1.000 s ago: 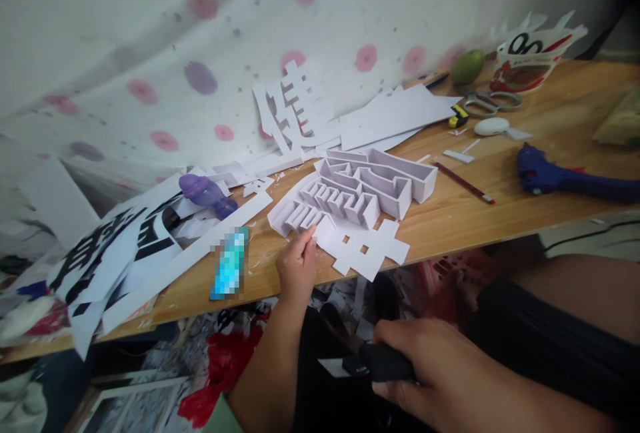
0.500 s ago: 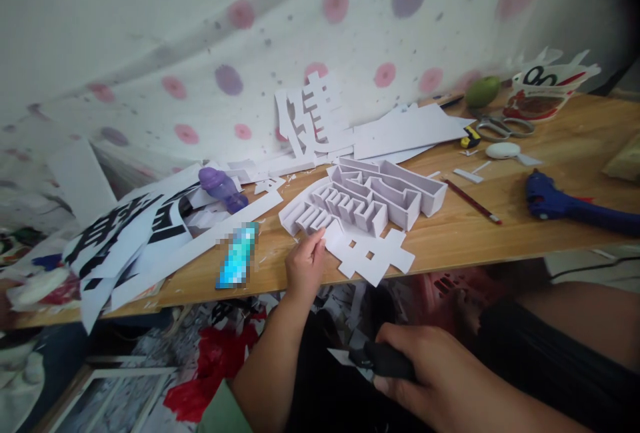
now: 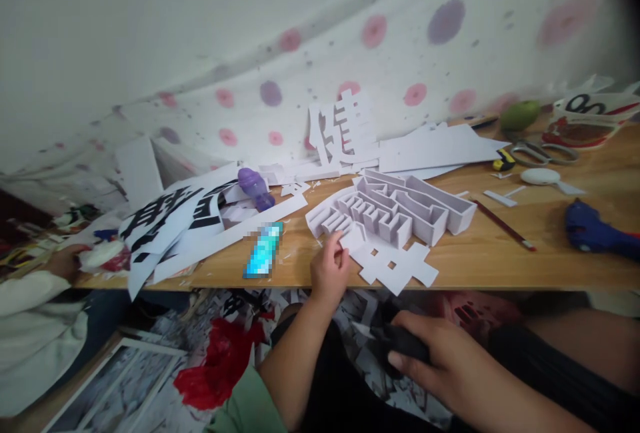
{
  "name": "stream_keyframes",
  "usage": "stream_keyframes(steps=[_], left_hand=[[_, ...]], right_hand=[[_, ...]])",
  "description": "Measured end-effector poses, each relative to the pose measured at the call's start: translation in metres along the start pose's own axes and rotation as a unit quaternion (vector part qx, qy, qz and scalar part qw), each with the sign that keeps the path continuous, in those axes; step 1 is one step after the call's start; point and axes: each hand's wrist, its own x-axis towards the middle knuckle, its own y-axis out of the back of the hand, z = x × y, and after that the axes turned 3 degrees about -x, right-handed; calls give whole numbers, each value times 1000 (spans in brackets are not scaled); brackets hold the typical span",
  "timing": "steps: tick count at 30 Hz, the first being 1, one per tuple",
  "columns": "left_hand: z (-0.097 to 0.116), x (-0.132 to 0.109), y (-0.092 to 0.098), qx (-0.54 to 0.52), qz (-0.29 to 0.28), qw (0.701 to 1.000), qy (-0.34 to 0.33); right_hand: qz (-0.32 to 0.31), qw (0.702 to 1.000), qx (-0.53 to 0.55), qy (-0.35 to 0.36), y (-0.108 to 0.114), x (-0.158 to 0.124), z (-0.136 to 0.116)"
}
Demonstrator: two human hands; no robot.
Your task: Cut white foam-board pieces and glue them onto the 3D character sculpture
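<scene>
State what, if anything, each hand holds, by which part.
The right hand grips a knife by its black handle. The left hand is at the white cut-out letter; whether it grips it cannot be told.

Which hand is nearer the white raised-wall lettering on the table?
Left. The left hand is right at the near edge of the white lettering; the right hand is farther off, nearer the wearer than the table, gripping a black-handled knife.

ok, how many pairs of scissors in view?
2. Grey scissors lie on the table near the green fruit; black-handled scissors stick out of the tub, blades hidden. More could be under the paper sheets.
</scene>
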Motion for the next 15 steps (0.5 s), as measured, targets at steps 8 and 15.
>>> stream_keyframes(steps=[8, 15], left_hand=[[43, -52, 56, -90, -55, 994, -34], [70, -62, 54, -264, -67, 959, 82]], right_hand=[[180, 978, 92, -43, 17, 11, 11], [129, 974, 183, 25, -17, 17, 5]])
